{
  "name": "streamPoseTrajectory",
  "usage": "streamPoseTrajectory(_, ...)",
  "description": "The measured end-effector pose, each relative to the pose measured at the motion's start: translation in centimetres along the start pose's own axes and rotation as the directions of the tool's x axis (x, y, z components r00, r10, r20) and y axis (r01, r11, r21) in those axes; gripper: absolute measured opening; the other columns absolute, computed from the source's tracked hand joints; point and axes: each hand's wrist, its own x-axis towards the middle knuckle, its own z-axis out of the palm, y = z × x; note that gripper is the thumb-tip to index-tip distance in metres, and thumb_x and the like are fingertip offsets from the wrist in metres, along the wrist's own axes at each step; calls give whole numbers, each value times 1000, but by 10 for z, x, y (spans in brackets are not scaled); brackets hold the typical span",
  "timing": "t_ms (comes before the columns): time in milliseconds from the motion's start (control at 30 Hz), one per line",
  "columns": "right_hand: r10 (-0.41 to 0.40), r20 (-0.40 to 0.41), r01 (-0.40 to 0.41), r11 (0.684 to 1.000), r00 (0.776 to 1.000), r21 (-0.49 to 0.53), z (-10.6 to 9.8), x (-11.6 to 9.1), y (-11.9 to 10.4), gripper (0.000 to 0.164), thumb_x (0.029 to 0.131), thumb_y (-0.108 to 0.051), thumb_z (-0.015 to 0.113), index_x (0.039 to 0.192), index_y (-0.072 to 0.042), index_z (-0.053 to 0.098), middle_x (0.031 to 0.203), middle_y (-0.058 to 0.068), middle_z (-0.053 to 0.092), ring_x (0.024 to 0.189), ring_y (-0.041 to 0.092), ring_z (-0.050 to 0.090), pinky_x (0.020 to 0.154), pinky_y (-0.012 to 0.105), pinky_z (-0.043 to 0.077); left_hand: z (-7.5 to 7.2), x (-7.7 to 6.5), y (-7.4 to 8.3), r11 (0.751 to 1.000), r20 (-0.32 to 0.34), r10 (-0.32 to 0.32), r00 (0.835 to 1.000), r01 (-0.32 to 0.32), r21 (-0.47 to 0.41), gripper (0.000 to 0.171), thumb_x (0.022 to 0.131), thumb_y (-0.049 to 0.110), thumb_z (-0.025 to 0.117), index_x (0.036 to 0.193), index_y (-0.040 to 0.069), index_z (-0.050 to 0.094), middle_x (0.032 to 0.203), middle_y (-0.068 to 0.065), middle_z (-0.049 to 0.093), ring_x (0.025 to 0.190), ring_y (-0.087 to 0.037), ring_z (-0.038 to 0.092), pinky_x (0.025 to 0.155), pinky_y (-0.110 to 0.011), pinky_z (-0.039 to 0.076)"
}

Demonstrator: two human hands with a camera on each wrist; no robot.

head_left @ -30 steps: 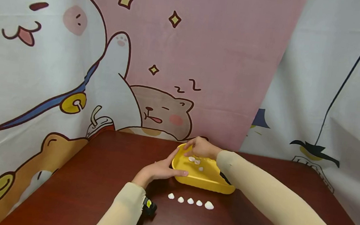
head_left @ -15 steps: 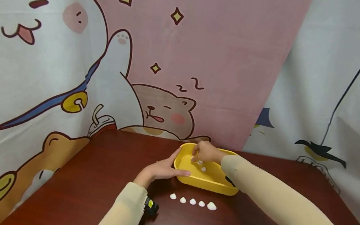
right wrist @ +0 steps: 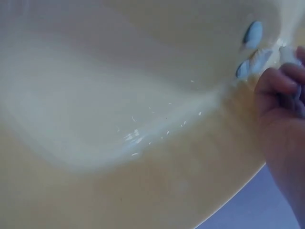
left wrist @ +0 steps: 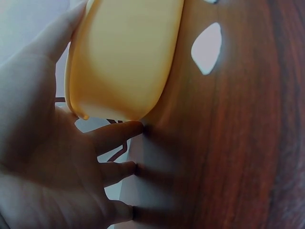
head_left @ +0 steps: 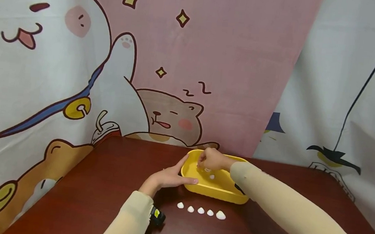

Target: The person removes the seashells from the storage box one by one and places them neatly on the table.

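Observation:
A yellow tray (head_left: pixel 215 193) with raised walls stands on the table. My left hand (head_left: pixel 167 176) rests against its left end, thumb over the near rim and straight fingers spread; in the left wrist view, fingertips (left wrist: pixel 125 169) reach the tabletop. My right hand (head_left: pixel 213 159) is inside the tray, fingers curled, pinching a white seashell (right wrist: pixel 288 55) partly hidden by the fingers. Close by on the tray floor lie a few small shells, among them a pale shell (right wrist: pixel 254 34) and, in the head view, a white shell (head_left: pixel 212 176).
Several white shells (head_left: pixel 201 210) lie in a row on the dark red-brown table (head_left: pixel 100 198), in front of the tray. Behind the table hangs a cartoon-printed cloth (head_left: pixel 235 69). A black wrist camera (head_left: pixel 157 216) sits under the left wrist.
My right hand has shifted from the tray's back left corner slightly rightward and down toward its floor, and its fingers have closed around a shell. My left hand stays on the tray.

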Motion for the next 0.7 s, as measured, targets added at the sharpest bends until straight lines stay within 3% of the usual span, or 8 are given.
streamPoseTrajectory(167,43,193,-87,970,980,229,-5,-8,-6,18,101,-16,66,98,0,75,77,7,68,57,13,51,54,25,46,0,0,2,1000,-4,1,1000,-1,19,117,87,72,73,172,37,1,171,-17,37,147,-38,50,122,-65,38)
streamPoseTrajectory(300,42,293,-122,958,955,260,-2,-11,-9,22,102,-14,61,95,2,75,76,7,67,57,14,49,53,26,45,1,-1,1,1000,-10,0,1000,0,22,117,87,72,73,172,36,2,170,-18,38,145,-38,51,121,-65,39)
streamPoseTrajectory(533,69,237,-93,991,969,92,7,-8,-6,22,97,-13,67,76,-6,70,61,-2,56,48,9,45,48,22,41,2,-2,-1,1000,-10,8,1000,-8,13,117,87,71,73,173,36,1,171,-18,37,146,-38,50,122,-65,38)
streamPoseTrajectory(667,26,201,-38,998,979,59,6,-6,-2,4,91,-9,73,91,-12,75,64,-3,53,50,10,45,50,22,43,2,-1,-2,1000,-10,1,1000,-1,19,117,87,72,73,172,37,1,172,-18,36,147,-38,49,122,-65,39)
streamPoseTrajectory(700,13,204,-27,997,979,68,5,-6,-1,10,90,-7,74,97,-14,77,65,-3,53,50,10,45,50,23,43,2,-1,-1,1000,-10,0,1000,1,18,117,87,72,73,172,37,1,172,-18,36,148,-39,49,121,-65,39)
